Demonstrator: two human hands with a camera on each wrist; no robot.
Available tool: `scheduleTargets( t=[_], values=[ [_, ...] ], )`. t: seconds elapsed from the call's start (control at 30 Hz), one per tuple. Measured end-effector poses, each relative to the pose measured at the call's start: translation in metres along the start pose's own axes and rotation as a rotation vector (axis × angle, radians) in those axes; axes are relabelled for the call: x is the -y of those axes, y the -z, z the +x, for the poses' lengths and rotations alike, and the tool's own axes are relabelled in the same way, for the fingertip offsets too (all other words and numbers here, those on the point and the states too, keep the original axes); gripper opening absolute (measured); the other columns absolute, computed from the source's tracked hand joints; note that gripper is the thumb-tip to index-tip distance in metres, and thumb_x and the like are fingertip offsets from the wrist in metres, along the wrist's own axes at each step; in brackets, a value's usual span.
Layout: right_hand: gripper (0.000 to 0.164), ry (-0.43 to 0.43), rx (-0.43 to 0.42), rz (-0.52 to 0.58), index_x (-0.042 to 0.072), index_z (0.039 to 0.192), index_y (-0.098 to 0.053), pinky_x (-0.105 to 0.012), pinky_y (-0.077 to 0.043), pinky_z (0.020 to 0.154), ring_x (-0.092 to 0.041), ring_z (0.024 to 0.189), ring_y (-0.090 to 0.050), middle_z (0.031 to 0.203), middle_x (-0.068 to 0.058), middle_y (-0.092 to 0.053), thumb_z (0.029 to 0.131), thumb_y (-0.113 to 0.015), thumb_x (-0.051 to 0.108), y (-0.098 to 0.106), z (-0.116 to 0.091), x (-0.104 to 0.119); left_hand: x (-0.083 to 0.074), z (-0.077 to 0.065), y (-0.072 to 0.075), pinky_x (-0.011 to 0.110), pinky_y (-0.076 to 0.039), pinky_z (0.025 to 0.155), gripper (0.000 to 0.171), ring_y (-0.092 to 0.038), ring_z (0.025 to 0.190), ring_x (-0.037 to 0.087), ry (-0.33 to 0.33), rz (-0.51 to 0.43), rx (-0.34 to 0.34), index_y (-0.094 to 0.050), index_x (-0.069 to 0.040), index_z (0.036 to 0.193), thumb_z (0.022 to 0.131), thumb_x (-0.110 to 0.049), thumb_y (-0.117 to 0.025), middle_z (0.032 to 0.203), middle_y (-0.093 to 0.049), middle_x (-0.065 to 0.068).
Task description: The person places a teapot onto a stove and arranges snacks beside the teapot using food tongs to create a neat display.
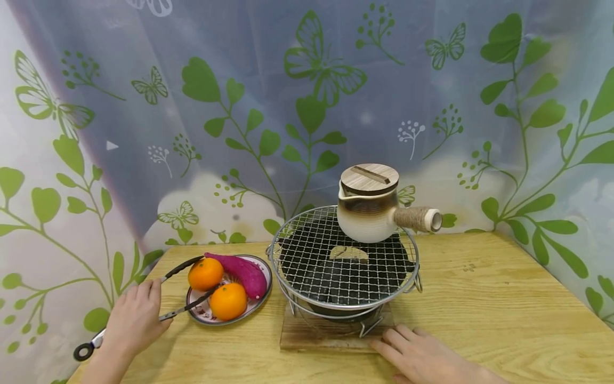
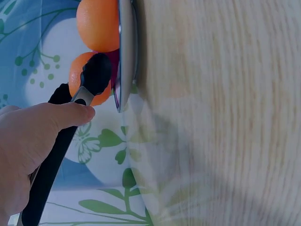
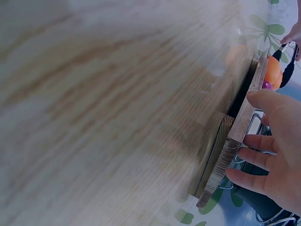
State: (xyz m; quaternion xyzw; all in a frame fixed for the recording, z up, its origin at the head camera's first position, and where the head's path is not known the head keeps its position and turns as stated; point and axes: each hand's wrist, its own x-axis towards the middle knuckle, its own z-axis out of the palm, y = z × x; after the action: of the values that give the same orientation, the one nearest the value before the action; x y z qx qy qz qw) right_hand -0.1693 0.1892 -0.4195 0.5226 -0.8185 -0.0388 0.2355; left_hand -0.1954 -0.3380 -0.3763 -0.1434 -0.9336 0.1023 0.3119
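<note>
My left hand (image 1: 136, 319) grips a pair of tongs (image 1: 178, 310) with black tips. Their spread arms reach over an oval plate (image 1: 211, 322), one on each side of the rear orange (image 1: 205, 274). A second orange (image 1: 228, 302) and a purple sweet potato (image 1: 245, 273) lie on the same plate. In the left wrist view, a black tip (image 2: 96, 73) overlaps the nearer orange. At the front right corner of a wooden board (image 1: 316, 336), my right hand (image 1: 422, 356) rests with fingers extended; the right wrist view shows its fingertips right at the board's edge.
On the board stands a round dark stove with a wire grill rack (image 1: 345, 277) on top. A ceramic teapot (image 1: 366, 213) with a wooden lid and twine-wrapped handle sits at the rack's back right. Behind the wooden table (image 1: 494, 304) hangs a leaf-and-butterfly patterned cloth (image 1: 268, 106).
</note>
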Motion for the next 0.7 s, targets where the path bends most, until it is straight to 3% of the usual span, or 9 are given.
scheduleTargets(
  t=[0.2, 0.43, 0.7],
  values=[
    [0.064, 0.0, -0.004, 0.0, 0.014, 0.125, -0.05, -0.02, -0.041, 0.053, -0.014, 0.084, -0.049, 0.102, 0.001, -0.05, 0.07, -0.073, 0.039, -0.001, 0.0, 0.0, 0.003, 0.005, 0.002, 0.053, -0.046, 0.065, 0.089, -0.053, 0.078, 0.043, -0.024, 0.017, -0.088, -0.05, 0.017, 0.108, 0.041, -0.03, -0.085, 0.094, -0.054, 0.029],
    [0.06, 0.011, -0.021, -0.027, 0.016, 0.119, -0.053, -0.019, -0.04, 0.051, -0.015, 0.083, -0.049, 0.1, 0.001, -0.049, 0.068, -0.075, 0.04, -0.002, 0.0, 0.0, 0.001, 0.017, 0.012, 0.055, -0.045, 0.068, 0.091, -0.052, 0.083, 0.046, -0.017, 0.032, -0.061, -0.048, 0.018, 0.112, 0.043, -0.029, -0.086, 0.098, -0.052, 0.031],
    [0.058, 0.01, -0.025, -0.023, 0.016, 0.118, -0.055, -0.019, -0.04, 0.052, -0.015, 0.083, -0.049, 0.1, 0.001, -0.05, 0.068, -0.076, 0.038, -0.001, 0.001, 0.0, -0.001, 0.032, 0.025, 0.054, -0.044, 0.063, 0.089, -0.052, 0.082, 0.046, -0.006, 0.025, -0.086, -0.048, 0.017, 0.114, 0.045, -0.027, -0.084, 0.1, -0.052, 0.03]
  ],
)
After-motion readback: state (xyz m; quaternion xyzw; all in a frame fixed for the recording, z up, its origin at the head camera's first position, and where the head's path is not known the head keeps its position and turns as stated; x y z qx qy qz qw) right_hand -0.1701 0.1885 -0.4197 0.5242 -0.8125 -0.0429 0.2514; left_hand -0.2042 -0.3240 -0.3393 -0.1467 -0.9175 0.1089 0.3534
